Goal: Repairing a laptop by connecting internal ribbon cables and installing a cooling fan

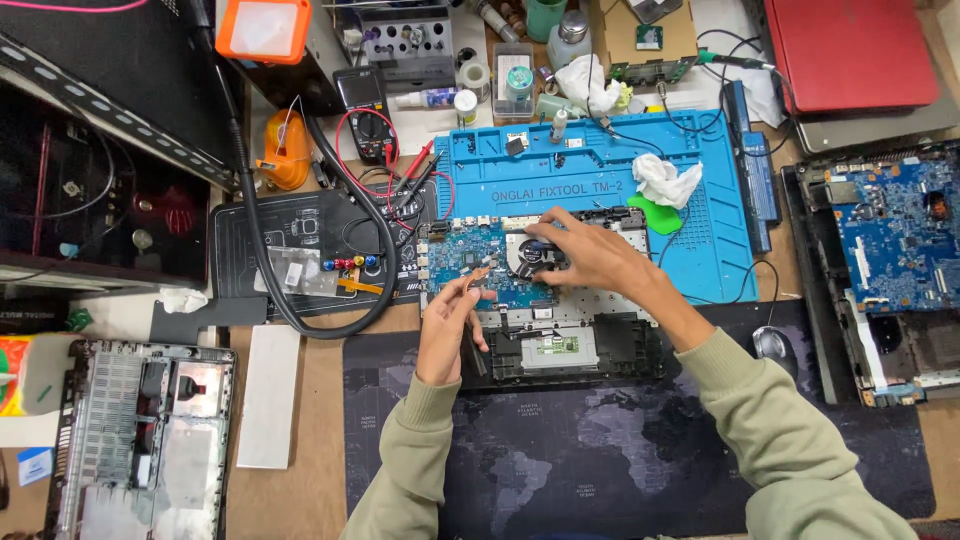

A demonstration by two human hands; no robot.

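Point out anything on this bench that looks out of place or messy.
A crumpled white tissue lies on the blue repair mat beside a green pry tool, close to the opened laptop under the right hand. Nothing looks spilled.

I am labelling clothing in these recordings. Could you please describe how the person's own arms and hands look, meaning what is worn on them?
Both arms wear long, loose sleeves of pale sage-green fabric with ribbed cuffs at the wrists. The left hand and right hand are bare: no gloves, rings or watch are visible.
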